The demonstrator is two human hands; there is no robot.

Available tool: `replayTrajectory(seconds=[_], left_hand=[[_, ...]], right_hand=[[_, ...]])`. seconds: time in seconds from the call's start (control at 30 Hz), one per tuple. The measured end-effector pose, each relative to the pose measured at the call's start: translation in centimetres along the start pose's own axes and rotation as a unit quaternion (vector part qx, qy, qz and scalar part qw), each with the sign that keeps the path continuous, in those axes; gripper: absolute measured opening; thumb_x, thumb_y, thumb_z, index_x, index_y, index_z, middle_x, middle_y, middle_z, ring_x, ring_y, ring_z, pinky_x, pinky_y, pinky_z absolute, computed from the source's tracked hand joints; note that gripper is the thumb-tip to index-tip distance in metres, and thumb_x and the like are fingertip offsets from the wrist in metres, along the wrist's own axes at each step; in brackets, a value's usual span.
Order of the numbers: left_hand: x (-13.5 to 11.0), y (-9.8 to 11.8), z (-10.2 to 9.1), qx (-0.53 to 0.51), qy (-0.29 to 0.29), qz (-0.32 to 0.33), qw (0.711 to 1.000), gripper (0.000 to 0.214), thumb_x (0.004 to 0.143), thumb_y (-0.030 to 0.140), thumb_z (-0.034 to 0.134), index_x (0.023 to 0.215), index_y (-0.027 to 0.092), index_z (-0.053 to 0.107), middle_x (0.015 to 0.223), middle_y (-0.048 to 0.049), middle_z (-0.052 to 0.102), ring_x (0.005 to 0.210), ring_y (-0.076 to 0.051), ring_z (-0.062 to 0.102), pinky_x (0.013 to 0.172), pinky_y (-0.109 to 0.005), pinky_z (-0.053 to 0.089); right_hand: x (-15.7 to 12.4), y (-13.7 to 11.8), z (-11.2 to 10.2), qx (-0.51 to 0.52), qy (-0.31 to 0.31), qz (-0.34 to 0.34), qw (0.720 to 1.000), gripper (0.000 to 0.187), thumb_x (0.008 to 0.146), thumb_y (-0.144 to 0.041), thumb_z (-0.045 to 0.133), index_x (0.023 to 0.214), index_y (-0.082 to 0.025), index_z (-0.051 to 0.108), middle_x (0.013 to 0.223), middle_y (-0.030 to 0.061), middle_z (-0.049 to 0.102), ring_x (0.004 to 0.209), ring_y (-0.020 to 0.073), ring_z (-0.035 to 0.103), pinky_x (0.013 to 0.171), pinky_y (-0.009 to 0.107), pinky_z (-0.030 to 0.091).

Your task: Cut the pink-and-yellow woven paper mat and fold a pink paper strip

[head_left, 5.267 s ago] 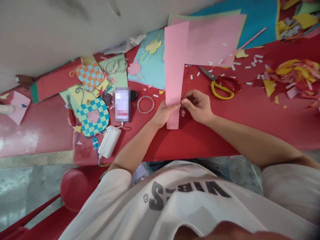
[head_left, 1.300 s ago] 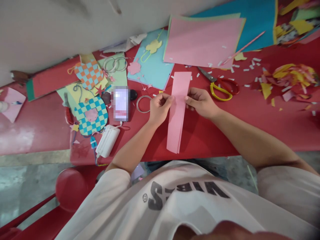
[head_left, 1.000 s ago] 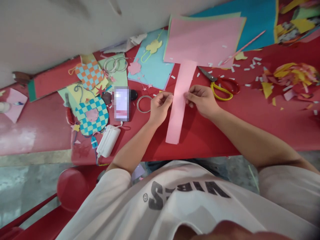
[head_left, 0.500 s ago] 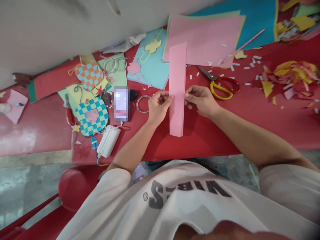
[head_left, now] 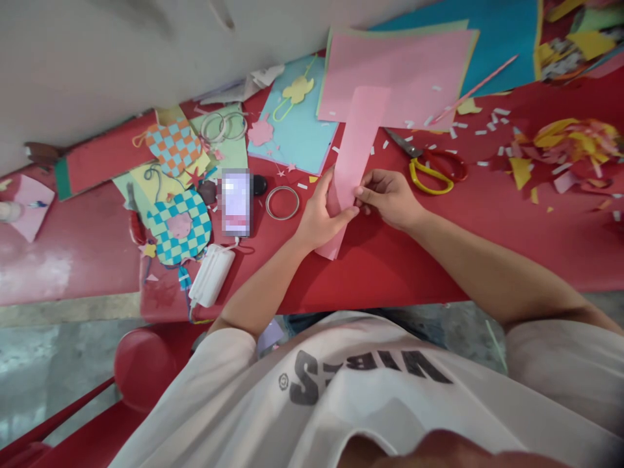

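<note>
A long folded strip of pink paper [head_left: 359, 143] slants above the red table, its top leaning to the right. My left hand [head_left: 319, 218] wraps round its lower part, thumb across the front and fingers behind the left edge. Against the strip's right edge, my right hand [head_left: 387, 197] pinches with thumb and fingertips; some of those fingers are curled out of sight. Scissors [head_left: 431, 175] with yellow and red handles lie to the right of my right hand. A thin ring [head_left: 283, 203] rests left of my left hand.
Pink sheets [head_left: 409, 71] lie at the back, with a pink pencil [head_left: 480, 88] and white paper snippets near them. Left are a phone [head_left: 236, 201], a white power bank [head_left: 212, 275] and checkered woven paper pieces [head_left: 199, 227]. Paper scraps [head_left: 578, 146] are heaped at right.
The pink strip has tilted from nearly upright to leaning right at the top. My left hand has shifted right and lower, its grip now further round the strip. My right hand has barely moved.
</note>
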State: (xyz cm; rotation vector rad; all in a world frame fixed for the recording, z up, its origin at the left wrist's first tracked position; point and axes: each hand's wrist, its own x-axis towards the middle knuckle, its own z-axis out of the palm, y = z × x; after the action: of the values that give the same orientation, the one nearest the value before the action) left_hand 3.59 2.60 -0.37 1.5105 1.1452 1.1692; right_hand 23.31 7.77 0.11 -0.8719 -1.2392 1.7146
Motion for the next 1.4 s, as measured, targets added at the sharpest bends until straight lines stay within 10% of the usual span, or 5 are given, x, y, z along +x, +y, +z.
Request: replayTrajectory(seconds=[0.2,0.4,1.4], left_hand=[[-0.3,-0.7,0.1,0.083,-0.011,0.025,0.996,0.1,0.089,0.037,0.083,0.172,0.03,0.027,0.176,-0.0129,0.043,0.171,-0.037,0.033,0.141,-0.056,0.029],[-0.4,-1.1,0.3,0.056,-0.012,0.023,0.998,0.097,0.089,0.029,0.076,0.173,0.032,0.027,0.171,-0.0112,0.049,0.16,-0.035,0.049,0.133,-0.055,0.045],[-0.5,-1.0,-0.2,-0.062,-0.113,-0.04,0.991,0.1,0.102,0.059,0.066,0.179,0.039,0.007,0.17,-0.0133,0.052,0.133,-0.036,0.072,0.11,-0.058,0.062]], right_hand=[[0.1,0.6,-0.4,-0.003,-0.009,-0.004,1.0,0.053,0.07,-0.064,0.1,0.083,-0.021,0.072,0.069,0.0025,0.075,0.05,0.0117,0.063,0.045,0.026,0.053],[0.0,0.5,-0.1,-0.012,-0.003,-0.001,1.0,0.056,0.067,-0.067,0.1,0.082,-0.022,0.072,0.068,0.0021,0.074,0.05,0.0124,0.062,0.044,0.027,0.053],[-0.1,1.0,-0.4,-0.023,-0.027,-0.035,0.999,0.052,0.078,-0.066,0.096,0.095,-0.025,0.07,0.082,0.0015,0.074,0.059,0.0157,0.064,0.049,0.032,0.053]])
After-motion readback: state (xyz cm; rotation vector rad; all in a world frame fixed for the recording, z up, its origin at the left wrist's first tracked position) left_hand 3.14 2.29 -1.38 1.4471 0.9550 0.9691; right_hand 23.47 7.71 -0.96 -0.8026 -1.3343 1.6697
